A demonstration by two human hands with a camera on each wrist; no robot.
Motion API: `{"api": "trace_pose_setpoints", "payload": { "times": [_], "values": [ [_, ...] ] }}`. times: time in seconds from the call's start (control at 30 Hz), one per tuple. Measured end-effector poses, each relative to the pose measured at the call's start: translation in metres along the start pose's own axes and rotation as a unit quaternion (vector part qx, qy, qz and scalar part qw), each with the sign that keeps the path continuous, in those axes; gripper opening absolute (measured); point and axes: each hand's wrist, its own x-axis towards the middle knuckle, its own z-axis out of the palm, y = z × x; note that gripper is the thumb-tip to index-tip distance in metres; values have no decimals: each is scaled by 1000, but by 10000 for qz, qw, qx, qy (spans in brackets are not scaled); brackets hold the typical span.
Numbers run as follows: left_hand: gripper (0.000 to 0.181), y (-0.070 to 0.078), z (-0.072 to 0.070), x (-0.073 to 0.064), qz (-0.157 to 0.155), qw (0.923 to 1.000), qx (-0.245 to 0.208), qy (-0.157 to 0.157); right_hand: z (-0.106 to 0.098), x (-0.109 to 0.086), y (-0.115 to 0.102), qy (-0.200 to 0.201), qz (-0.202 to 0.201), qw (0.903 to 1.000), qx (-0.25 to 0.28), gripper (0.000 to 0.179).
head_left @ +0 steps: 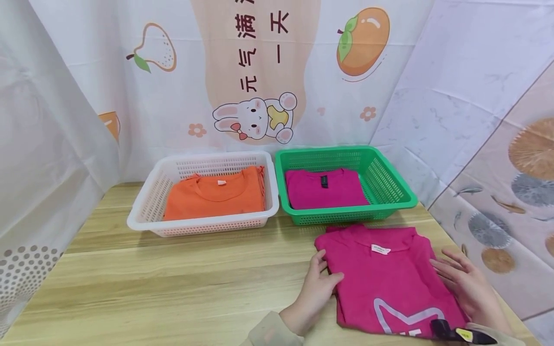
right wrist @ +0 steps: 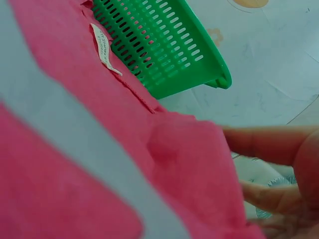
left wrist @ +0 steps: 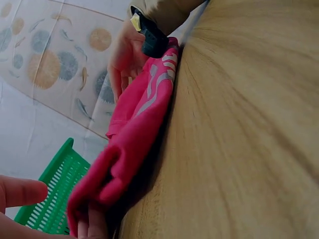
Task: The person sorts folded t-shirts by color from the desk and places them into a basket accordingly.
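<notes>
A folded magenta T-shirt (head_left: 389, 278) with a pale star print and a white neck label lies on the wooden table. At its left edge is my left hand (head_left: 315, 289). In the left wrist view the fingertips (left wrist: 93, 221) reach into the fold of the cloth, while the thumb (left wrist: 25, 191) stands apart from it. My right hand (head_left: 469, 287) lies along the opposite edge, its fingers extended beside the cloth. The right wrist view shows those fingers (right wrist: 264, 143) against the shirt's side, partly hidden behind it.
Behind the shirt stands a green basket (head_left: 346, 211) holding another folded magenta shirt (head_left: 324, 192). A white basket (head_left: 203, 226) with a folded orange shirt (head_left: 216, 197) stands to its left. Printed curtains (head_left: 164, 110) enclose the wooden table (head_left: 173, 288) at the back and sides.
</notes>
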Motion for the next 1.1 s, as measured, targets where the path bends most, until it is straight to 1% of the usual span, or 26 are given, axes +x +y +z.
{"api": "trace_pose_setpoints", "payload": {
  "times": [0.03,0.1,0.17,0.23,0.27,0.33,0.4,0.43,0.5,0.57,0.63,0.7,0.73,0.8,0.9,0.97,1.0,1.1],
  "values": [
    [72,-1,0,1,-26,10000,-48,-14,2,0,0,-28,40,10000,-6,27],
    [68,-1,0,1,-103,9999,-96,-52,6,0,0,-64,256,9995,-160,24],
    [63,-2,0,0,-147,9998,-99,-97,12,0,-2,-117,525,9976,-442,24],
    [59,-2,0,-1,-118,9998,63,-135,17,0,-3,-157,772,9941,-751,27],
    [57,-1,1,-1,-101,9997,168,-143,19,0,-4,-173,800,9927,-891,29],
    [54,0,1,-3,-50,9994,319,-152,22,0,-4,-239,754,9902,-1152,32],
    [50,1,1,-4,-4,9989,434,-147,23,-1,-5,-384,607,9898,-1230,36],
    [49,1,1,-4,13,9989,442,-143,23,-1,-5,-500,498,9909,-1146,37],
    [45,1,0,-5,24,9990,405,-170,22,0,-4,-879,205,9922,-857,39],
    [42,0,-1,-5,14,9992,336,-214,21,0,-2,-1306,-46,9899,-550,40],
    [41,-1,-1,-6,-62,9993,155,-329,19,0,0,-1633,-122,9859,-337,39],
    [43,-2,0,-6,-137,9990,40,-432,16,-1,2,-1876,-106,9819,-236,39],
    [45,-3,1,-6,-166,9988,23,-461,15,-1,3,-1886,-86,9816,-302,38],
    [51,-3,1,-6,-203,9984,97,-512,13,-2,3,-1976,0,9794,-413,35],
    [59,-3,1,-5,-205,9984,284,-452,11,-1,4,-2296,-4,9722,-453,34],
    [65,-3,1,-5,-215,9984,340,-402,10,-1,5,-2509,-108,9670,-441,34],
    [67,-3,1,-5,-247,9986,274,-384,9,0,5,-2594,-185,9647,-406,35],
    [74,-2,0,-5,-266,9988,232,-328,7,-1,7,-2700,-481,9609,-377,39]
  ]
}}
